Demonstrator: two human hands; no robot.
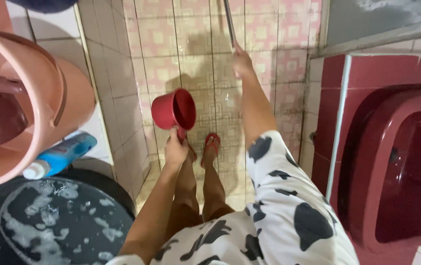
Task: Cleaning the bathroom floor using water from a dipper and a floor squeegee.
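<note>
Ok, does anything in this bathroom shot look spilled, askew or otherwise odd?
Mostly the blue bottle: it lies on its side at the ledge edge, between the pink bucket and the foam-covered black tub. The floor has a wet patch. The left hand holds a red dipper tipped sideways.

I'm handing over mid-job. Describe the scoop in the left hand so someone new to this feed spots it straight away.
Start at the patterned pink tiled floor in the middle of the view. Above the feet in red sandals, the left hand holds up a red dipper by its handle, its open mouth facing right. It is the only small round red cup here; the peach bucket on the left is far larger and paler.
</note>
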